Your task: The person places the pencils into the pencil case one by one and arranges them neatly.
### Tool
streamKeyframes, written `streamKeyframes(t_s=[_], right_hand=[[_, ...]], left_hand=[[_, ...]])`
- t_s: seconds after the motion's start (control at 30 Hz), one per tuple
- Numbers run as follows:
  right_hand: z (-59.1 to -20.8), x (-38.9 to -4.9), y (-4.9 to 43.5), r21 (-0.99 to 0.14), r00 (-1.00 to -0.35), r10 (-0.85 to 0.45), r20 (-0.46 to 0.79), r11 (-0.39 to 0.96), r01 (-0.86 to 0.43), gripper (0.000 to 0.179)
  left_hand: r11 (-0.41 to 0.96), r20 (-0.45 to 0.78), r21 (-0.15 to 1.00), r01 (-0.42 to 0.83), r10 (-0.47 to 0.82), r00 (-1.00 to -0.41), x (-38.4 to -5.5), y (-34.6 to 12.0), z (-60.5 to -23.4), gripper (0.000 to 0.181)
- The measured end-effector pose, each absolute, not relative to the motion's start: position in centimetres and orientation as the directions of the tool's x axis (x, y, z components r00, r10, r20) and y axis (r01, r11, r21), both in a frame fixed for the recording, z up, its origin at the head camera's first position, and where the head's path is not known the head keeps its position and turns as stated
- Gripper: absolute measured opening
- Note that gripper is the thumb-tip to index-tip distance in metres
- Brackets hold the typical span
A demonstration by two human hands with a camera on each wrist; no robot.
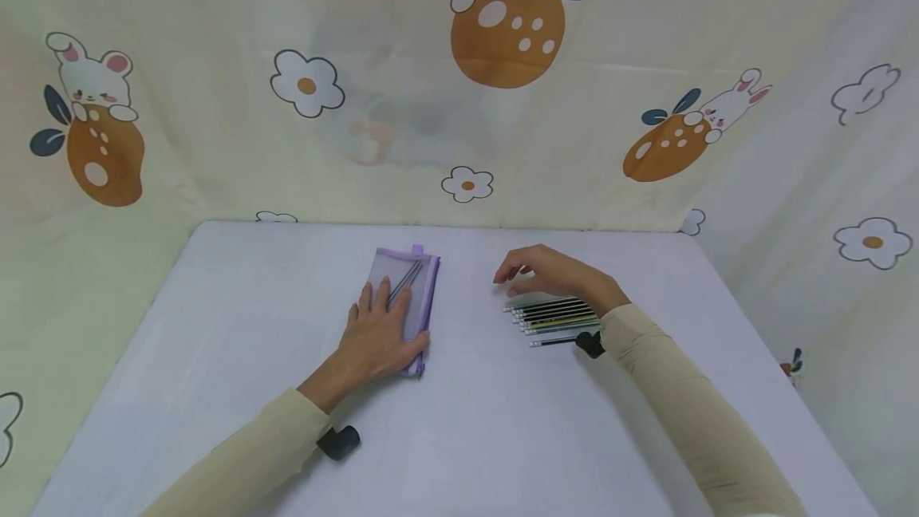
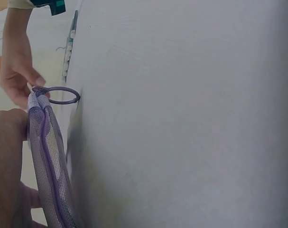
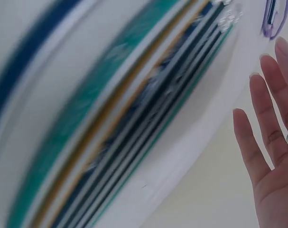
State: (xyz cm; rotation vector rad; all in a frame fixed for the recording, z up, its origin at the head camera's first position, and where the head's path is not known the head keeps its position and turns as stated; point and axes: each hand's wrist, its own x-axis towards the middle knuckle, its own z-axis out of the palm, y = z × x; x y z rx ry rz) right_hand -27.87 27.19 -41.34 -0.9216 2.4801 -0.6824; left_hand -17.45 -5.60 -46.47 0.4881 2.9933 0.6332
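Note:
A purple mesh zip pouch (image 1: 385,262) lies on the table, and my left hand (image 1: 375,337) rests flat on it with spread fingers. Dark slim sticks that look like pencils (image 1: 407,281) show through the mesh. In the left wrist view the pouch's zipped edge (image 2: 51,152) ends in a small loop (image 2: 65,89). My right hand (image 1: 549,271) hovers just beyond a row of pencils (image 1: 553,314), fingers loosely bent and holding nothing. In the right wrist view its fingers extend past the pencils (image 3: 129,109), which are dark, green and yellow. One pencil (image 1: 553,341) lies apart on the near side.
The white table (image 1: 467,437) reaches back to a curtain (image 1: 388,150) printed with rabbits, fruit and flowers. Black wrist devices (image 1: 339,443) sit under both sleeves. Table surface separates the pouch from the pencil row.

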Motion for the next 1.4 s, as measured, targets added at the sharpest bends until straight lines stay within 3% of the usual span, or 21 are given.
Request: streamKeyframes(t_s=[0.63, 1.4], right_hand=[[-42.9, -26.4, 34.5, -0.585, -0.812, -0.534, -0.234, 0.745, -0.321, 0.022], [-43.4, -26.6, 36.7, -0.529, -0.847, -0.463, -0.261, 0.803, -0.276, 0.02]], left_hand=[[0.865, 0.025, 0.404, 0.297, 0.314, -0.949, -17.3, -5.9, -46.5, 0.085], [0.868, 0.038, 0.39, 0.307, 0.318, -0.947, -17.3, -6.0, -46.8, 0.083]])
